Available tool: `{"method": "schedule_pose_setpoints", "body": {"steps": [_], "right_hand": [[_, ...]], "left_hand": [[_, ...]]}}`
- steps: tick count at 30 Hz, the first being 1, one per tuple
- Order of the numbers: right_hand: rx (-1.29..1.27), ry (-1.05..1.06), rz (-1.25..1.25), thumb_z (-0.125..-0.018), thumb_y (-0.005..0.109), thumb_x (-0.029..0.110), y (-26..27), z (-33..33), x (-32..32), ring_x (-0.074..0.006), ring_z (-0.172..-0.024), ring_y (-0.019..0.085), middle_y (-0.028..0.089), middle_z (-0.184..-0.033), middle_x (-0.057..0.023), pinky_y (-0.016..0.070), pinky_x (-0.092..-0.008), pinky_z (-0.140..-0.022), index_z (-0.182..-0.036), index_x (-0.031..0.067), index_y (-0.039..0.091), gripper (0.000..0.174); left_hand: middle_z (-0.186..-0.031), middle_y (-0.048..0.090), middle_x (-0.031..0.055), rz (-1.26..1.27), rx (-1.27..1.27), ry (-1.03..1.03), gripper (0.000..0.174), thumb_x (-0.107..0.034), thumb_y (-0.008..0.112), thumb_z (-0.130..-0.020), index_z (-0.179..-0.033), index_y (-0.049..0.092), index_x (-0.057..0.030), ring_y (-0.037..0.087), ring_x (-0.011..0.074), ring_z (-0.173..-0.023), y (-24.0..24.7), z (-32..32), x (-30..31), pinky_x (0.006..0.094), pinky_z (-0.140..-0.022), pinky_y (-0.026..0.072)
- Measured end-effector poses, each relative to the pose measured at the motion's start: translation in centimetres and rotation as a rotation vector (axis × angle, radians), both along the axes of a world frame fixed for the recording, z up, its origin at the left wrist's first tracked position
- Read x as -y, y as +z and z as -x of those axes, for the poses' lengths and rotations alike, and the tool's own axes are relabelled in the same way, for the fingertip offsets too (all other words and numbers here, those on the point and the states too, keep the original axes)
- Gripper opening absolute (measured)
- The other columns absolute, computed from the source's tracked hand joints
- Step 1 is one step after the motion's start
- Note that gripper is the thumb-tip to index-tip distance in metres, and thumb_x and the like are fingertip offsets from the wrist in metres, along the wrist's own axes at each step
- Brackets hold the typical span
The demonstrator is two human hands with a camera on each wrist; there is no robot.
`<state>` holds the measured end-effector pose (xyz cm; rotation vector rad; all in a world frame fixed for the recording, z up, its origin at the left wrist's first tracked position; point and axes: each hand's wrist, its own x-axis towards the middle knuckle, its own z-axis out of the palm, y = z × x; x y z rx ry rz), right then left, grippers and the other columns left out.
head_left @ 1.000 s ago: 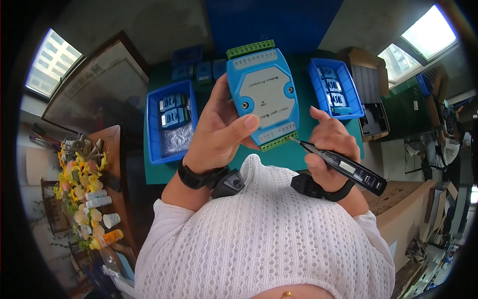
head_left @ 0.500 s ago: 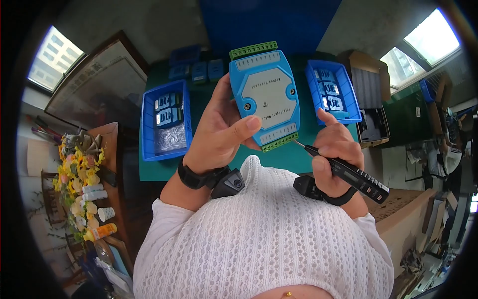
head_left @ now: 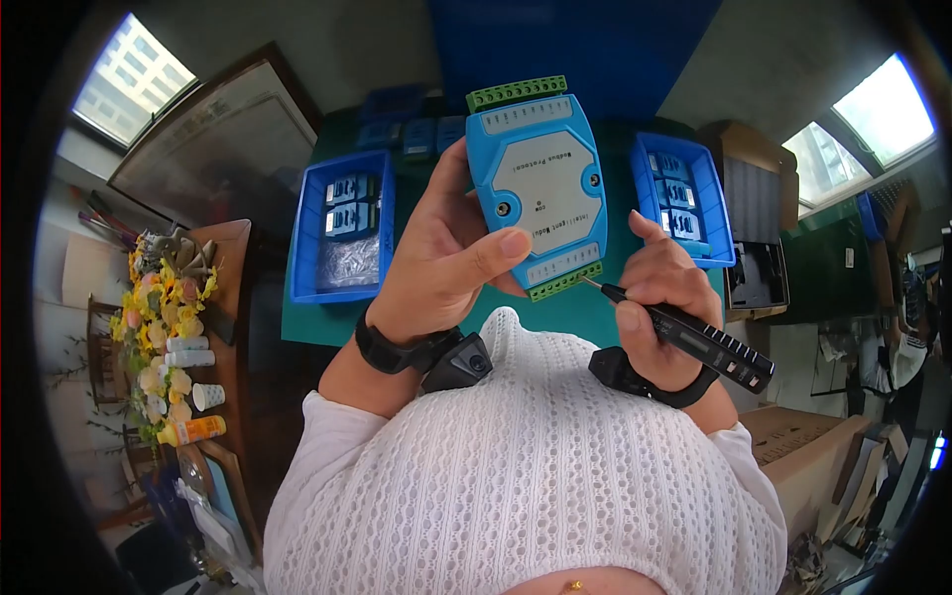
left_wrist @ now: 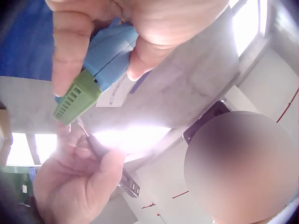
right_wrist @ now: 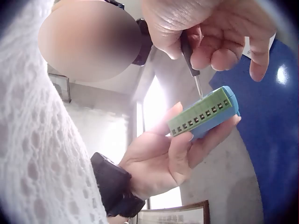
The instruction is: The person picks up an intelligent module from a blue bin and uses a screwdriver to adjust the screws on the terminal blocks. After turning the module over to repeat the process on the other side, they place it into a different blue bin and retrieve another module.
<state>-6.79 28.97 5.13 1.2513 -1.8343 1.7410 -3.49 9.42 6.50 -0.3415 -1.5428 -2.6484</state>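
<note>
A blue module (head_left: 545,188) with a pale label and green terminal strips at both ends is gripped by my left hand (head_left: 436,263), thumb on its face. Between thumb and fingers, my right hand (head_left: 669,302) pinches a black pen-like tool (head_left: 709,347) with a thin metal tip. That tip meets the near green terminal strip (head_left: 565,282). In the right wrist view the tip reaches the upper edge of the green strip (right_wrist: 201,112), above its row of square openings. The left wrist view shows the tool (left_wrist: 96,145) below the green strip (left_wrist: 77,97).
Blue bins with small blue modules stand on the green table (head_left: 317,323): a left bin (head_left: 297,243) and a right bin (head_left: 722,223). More modules (head_left: 419,137) lie at the back. An open cardboard box (head_left: 739,159) is at right; flowers (head_left: 169,347) are at far left.
The module, still in my left hand, has shifted slightly to the right in the head view. The tool's body has tilted a little, its tip staying by the near strip. The head view has shifted.
</note>
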Motion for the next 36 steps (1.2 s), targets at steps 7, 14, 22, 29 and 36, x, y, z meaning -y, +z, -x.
{"method": "schedule_pose_setpoints", "body": {"steps": [7,14,22,29,36], "right_hand": [[-0.013,0.027,0.026,-0.068,0.070,0.007,0.3,0.3,0.0,-0.0173,-0.061,0.057,0.055,-0.065,-0.0053,0.0340,-0.0533,-0.095,-0.074,0.0067,0.054,0.017],[-0.023,0.002,-0.023,-0.068,0.072,0.009,0.4,0.4,-0.1,-0.0171,-0.061,0.057,0.056,-0.064,-0.0050,0.0342,-0.0529,-0.095,-0.075,0.0069,0.055,0.018],[-0.002,0.030,0.001,-0.063,0.079,0.012,0.1,0.3,-0.9,-0.0175,-0.063,0.059,0.058,-0.067,-0.0050,0.0348,-0.0521,-0.095,-0.076,0.0077,0.057,0.026],[0.004,0.033,-0.020,-0.063,0.079,0.013,0.1,0.1,-0.9,-0.0176,-0.064,0.059,0.059,-0.067,-0.0048,0.0352,-0.0529,-0.094,-0.076,0.0082,0.057,0.027],[-0.009,0.015,-0.033,-0.063,0.079,0.013,0.2,-0.1,-0.7,-0.0181,-0.064,0.059,0.059,-0.067,-0.0048,0.0351,-0.0532,-0.095,-0.075,0.0079,0.057,0.026]], "left_hand": [[-0.117,0.047,0.0194,0.032,-0.020,0.037,0.078,-0.019,0.069,-0.076,-0.135,0.020,-0.0046,0.053,0.0276,-0.106,-0.2,0.2,-0.1,0.0273,-0.060,0.0560],[-0.120,0.048,0.0171,0.047,0.000,0.043,0.079,-0.021,0.071,-0.075,-0.134,0.022,-0.0050,0.054,0.0259,-0.107,-0.1,0.1,-0.4,0.0326,-0.072,0.0547],[-0.119,0.048,0.0171,0.044,0.019,0.025,0.078,-0.020,0.069,-0.075,-0.135,0.021,-0.0051,0.056,0.0261,-0.104,0.1,-0.1,-0.8,0.0305,-0.065,0.0561],[-0.118,0.047,0.0202,0.068,0.015,0.048,0.079,-0.021,0.070,-0.076,-0.135,0.019,-0.0042,0.051,0.0281,-0.109,0.2,-0.2,-1.1,0.0279,-0.062,0.0556],[-0.118,0.046,0.0201,0.071,-0.011,0.060,0.079,-0.021,0.069,-0.076,-0.135,0.019,-0.0037,0.051,0.0282,-0.108,-0.2,-0.2,-0.9,0.0279,-0.061,0.0557]]}}
